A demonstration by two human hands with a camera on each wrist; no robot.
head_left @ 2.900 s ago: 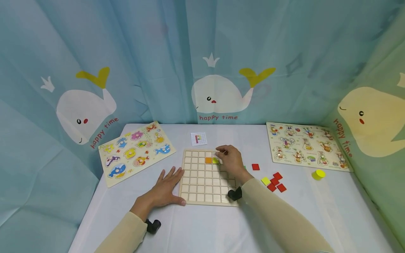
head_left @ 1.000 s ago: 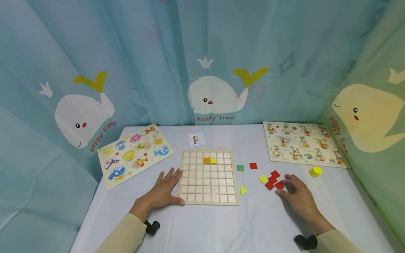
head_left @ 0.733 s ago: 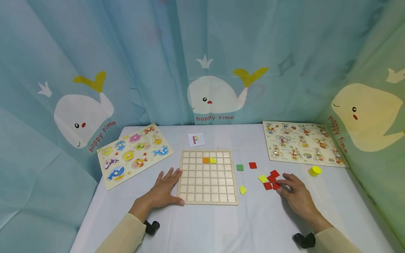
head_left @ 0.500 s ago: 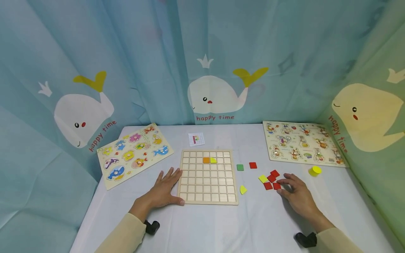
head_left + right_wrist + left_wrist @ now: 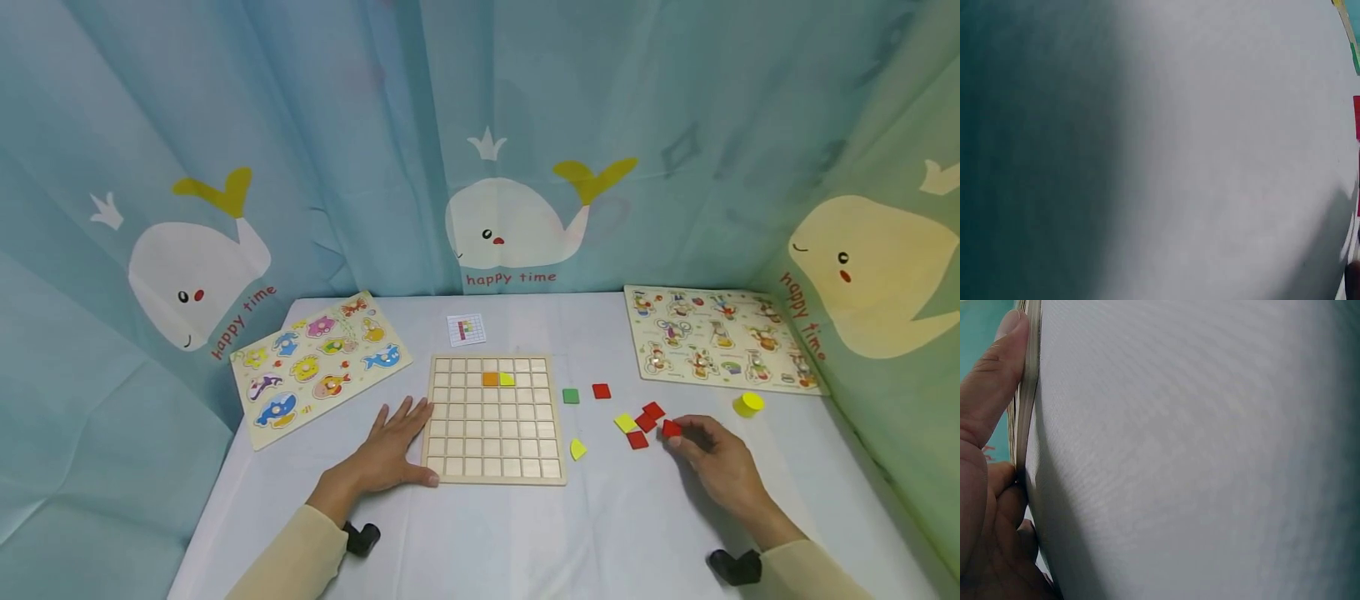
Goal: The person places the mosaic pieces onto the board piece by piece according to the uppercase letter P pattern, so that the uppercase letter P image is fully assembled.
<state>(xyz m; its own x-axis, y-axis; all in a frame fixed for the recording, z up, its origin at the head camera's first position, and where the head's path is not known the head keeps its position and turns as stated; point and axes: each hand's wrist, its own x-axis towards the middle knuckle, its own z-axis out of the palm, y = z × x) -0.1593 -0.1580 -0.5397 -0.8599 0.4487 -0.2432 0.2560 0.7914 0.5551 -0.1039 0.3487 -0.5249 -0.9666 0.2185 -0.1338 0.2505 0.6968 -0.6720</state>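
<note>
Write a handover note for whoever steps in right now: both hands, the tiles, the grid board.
Left hand: flat on the table, fingers straight against the grid board's left edge.
Right hand: pinches a red tile at the loose pile.
Done: orange tile and yellow tile sit side by side in the board's second row.
Left: every other cell is bare; two more red tiles, green tile and others lie loose to the board's right.

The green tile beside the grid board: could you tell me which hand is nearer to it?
Right. The right hand pinches a red tile just right of the green tile; the left hand rests across the grid board, at its left edge.
</note>
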